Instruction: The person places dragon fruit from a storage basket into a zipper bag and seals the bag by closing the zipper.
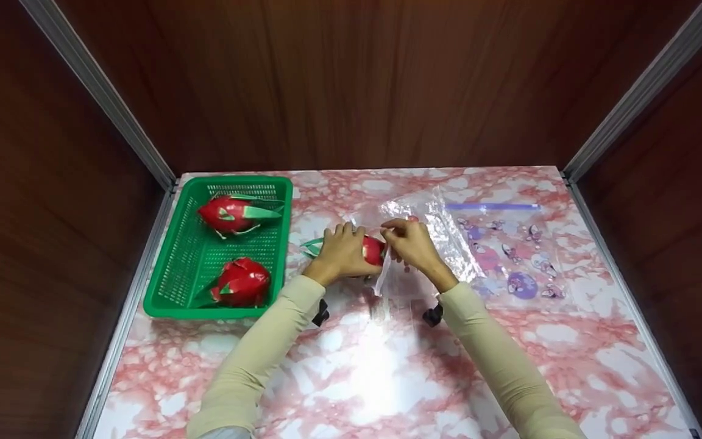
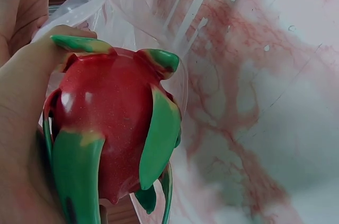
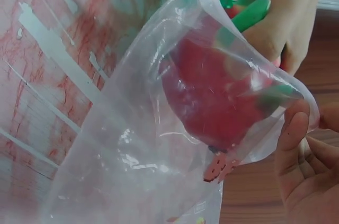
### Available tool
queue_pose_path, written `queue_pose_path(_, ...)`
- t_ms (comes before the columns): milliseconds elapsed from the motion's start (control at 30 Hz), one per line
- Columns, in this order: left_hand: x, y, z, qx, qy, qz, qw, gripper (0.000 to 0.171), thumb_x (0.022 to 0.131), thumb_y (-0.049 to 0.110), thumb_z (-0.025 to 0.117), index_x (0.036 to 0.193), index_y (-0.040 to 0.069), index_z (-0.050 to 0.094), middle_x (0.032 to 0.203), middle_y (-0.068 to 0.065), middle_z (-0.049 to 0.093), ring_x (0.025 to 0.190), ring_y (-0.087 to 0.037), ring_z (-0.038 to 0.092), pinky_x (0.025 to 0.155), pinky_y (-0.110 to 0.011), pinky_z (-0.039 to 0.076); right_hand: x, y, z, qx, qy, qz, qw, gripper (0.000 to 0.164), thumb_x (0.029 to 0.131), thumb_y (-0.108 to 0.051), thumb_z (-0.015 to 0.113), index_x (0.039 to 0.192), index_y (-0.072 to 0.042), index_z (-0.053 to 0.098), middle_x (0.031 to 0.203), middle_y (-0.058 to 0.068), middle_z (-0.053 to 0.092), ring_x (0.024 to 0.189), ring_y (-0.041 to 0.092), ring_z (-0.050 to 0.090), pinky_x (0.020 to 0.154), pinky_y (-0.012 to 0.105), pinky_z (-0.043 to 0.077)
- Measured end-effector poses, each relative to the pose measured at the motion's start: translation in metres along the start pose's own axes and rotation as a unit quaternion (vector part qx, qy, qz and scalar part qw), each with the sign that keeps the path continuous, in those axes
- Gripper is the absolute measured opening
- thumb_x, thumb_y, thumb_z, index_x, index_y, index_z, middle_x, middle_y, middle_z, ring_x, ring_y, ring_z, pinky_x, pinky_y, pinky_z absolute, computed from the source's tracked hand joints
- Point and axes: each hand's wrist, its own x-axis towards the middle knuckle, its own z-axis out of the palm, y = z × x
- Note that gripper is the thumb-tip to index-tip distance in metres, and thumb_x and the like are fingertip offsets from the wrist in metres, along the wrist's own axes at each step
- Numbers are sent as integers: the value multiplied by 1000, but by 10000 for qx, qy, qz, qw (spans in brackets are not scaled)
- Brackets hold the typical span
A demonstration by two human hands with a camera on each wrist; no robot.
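One green basket [image 1: 211, 314]: stands at far left on the pink-and-white marbled table [image 1: 308, 390], walled in mesh.
Far fruit [image 1: 226, 213]: lies inside the basket toward its far end, red, with green leaves reaching right.
Near fruit [image 1: 244, 283]: lies in the same basket toward its near end, red, with green leaf tips to the left.
Left sleeve [image 1: 253, 360]: reaches in from the near side, pale yellowish, ending at the wrist.
Left hand [image 1: 342, 251]: curved around a third fruit [image 1: 373, 250], with fingers over the far side and thumb along the near side.
Third fruit: held right of the basket, at the mouth of a clear bag [image 1: 448, 238]; seen through film in the right wrist view; cannot tell how far inside.
Clear bag: spreads rightward from the third fruit, crumpled and shiny, marked with small red print [image 3: 220, 167].
Right hand [image 1: 415, 247]: narrow, pinching the clear bag's edge between thumb and fingers.
Right sleeve [image 1: 509, 360]: matches the left one.
Printed bag [image 1: 518, 262]: lies flat at far right, patterned in purple and pink.
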Motion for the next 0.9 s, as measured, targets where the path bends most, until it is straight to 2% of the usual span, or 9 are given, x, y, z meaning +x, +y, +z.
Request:
queue_pose_path(367, 1, 0, 4, -233, -84, -348, 9991, 94, 79, 73, 72, 144, 7, 56, 134, -18, 59, 126, -36, 55, 107, -59, 44, 0, 0, -1, -172, -451, -90, 9988, 31, 97, -7, 66, 122, 9, 73, 68, 7, 69, 44, 5, 53, 41, 21, 44)
queue_pose_path(500, 2, 2, 7, -342, 28, -472, 9983, 90, 81, 71, 73, 142, 6, 57, 133, -18, 60, 126, -36, 56, 106, -58, 46, -1, 2, 2, -139, -588, -73, 9981, 32, 98, -8, 66, 125, 10, 72, 67, 7, 69, 44, 5, 54, 41, 22, 44)
queue_pose_path(667, 2, 3, 13, -436, 189, -469, 9978, 81, 86, 61, 76, 137, 0, 59, 132, -21, 60, 127, -40, 56, 104, -56, 48, -4, 2, 5, -59, -772, 32, 9970, 32, 100, -9, 66, 126, 9, 71, 67, 3, 67, 46, 8, 56, 41, 22, 46)
queue_pose_path(767, 2, 5, 16, -575, 188, -477, 9970, 80, 87, 60, 77, 135, -1, 60, 132, -23, 61, 127, -41, 57, 105, -55, 49, -4, 2, 8, -245, -707, -62, 9972, 32, 99, -10, 67, 125, 8, 72, 71, 5, 70, 48, 8, 57, 43, 20, 45)
queue_pose_path(900, 5, 5, 13, -992, 305, -448, 9936, 68, 91, 53, 74, 129, -3, 63, 127, -23, 65, 122, -40, 61, 106, -53, 50, -4, 2, 8, -502, -468, -246, 9973, 31, 97, -10, 69, 122, 7, 74, 77, 10, 75, 50, 5, 54, 46, 19, 41)
